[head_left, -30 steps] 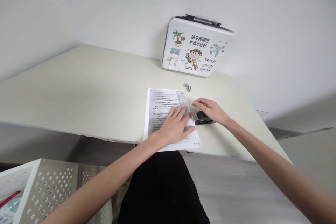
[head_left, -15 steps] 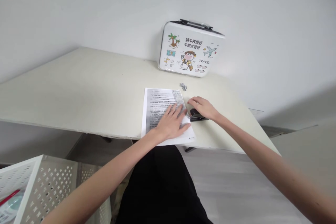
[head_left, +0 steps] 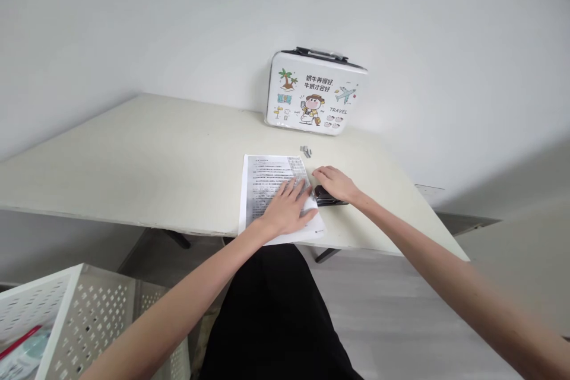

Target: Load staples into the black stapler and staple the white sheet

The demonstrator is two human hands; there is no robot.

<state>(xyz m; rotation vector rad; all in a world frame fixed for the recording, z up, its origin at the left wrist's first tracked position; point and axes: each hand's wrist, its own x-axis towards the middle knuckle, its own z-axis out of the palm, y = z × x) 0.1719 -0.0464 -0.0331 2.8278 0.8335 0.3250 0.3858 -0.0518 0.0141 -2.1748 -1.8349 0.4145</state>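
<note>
A printed sheet of paper (head_left: 256, 175) lies at the table's front edge, and whether more sheets are under it I cannot tell. My left hand (head_left: 287, 209) rests flat on its right half with the fingers spread. Against the paper's right edge sits a black stapler (head_left: 329, 200). My right hand (head_left: 336, 183) is over the stapler and presses on its top, fingers close together and bent; its palm side is hidden. Small grey staple strips (head_left: 306, 151) lie just beyond the paper's upper right corner.
A white case (head_left: 316, 95) with cartoon prints stands against the wall at the back of the pale table (head_left: 169, 160). At lower left, below table height, is a white perforated basket (head_left: 95, 314) with a red item and other things inside.
My right hand has come down on the stapler, whose top now sits lower. The left hand stays on the paper. The whole view has shifted slightly.
</note>
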